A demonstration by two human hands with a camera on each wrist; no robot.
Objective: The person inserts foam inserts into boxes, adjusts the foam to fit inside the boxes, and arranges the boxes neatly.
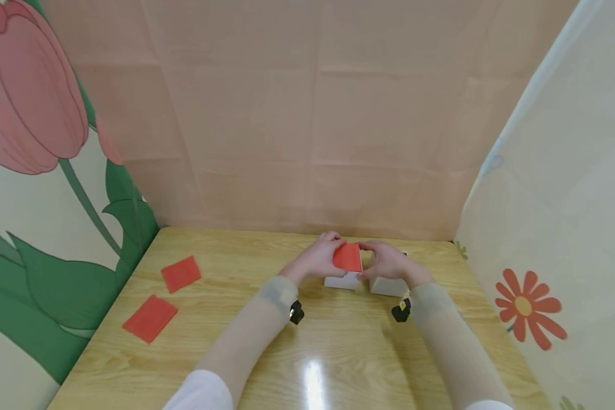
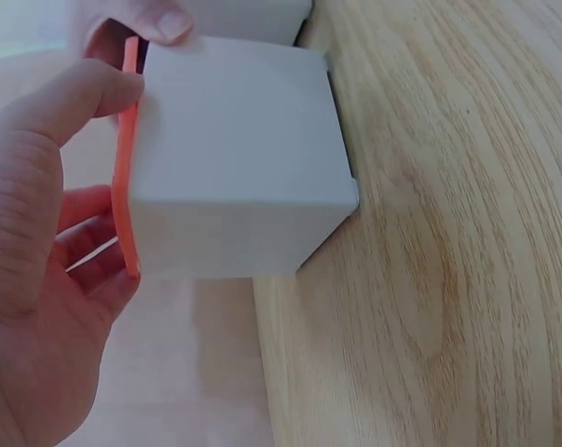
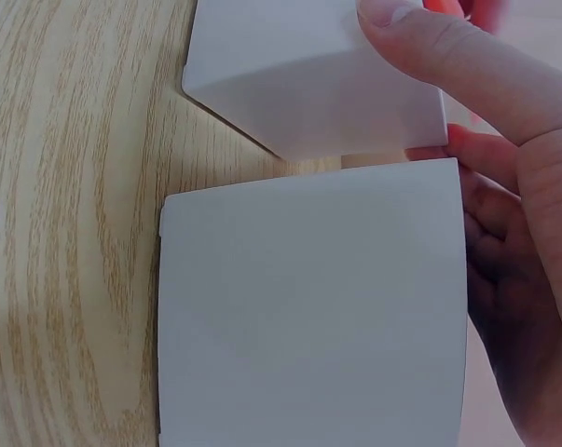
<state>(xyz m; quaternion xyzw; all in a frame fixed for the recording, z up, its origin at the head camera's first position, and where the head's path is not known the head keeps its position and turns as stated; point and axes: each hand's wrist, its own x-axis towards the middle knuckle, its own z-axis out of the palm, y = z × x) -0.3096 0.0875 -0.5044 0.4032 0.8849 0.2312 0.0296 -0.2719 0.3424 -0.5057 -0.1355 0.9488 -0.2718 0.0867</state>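
Note:
On the wooden table, my left hand (image 1: 318, 257) holds a flat red square (image 1: 347, 257) over the top of a white box (image 1: 341, 282). The left wrist view shows the red square (image 2: 124, 177) edge-on, slightly bent, with the left thumb at one edge and the other fingers along its outer face. My right hand (image 1: 389, 263) grips the upper part of the same box (image 3: 308, 102), thumb on its near side and fingers round the far side. Just right of it stands a second white box (image 3: 308, 307), under my right wrist and partly hidden in the head view.
Two more red squares, one farther back (image 1: 181, 274) and one nearer (image 1: 150, 318), lie flat at the table's left. A tan cloth (image 1: 307, 114) hangs behind the table (image 1: 338, 353). Printed sheets with flowers flank both sides.

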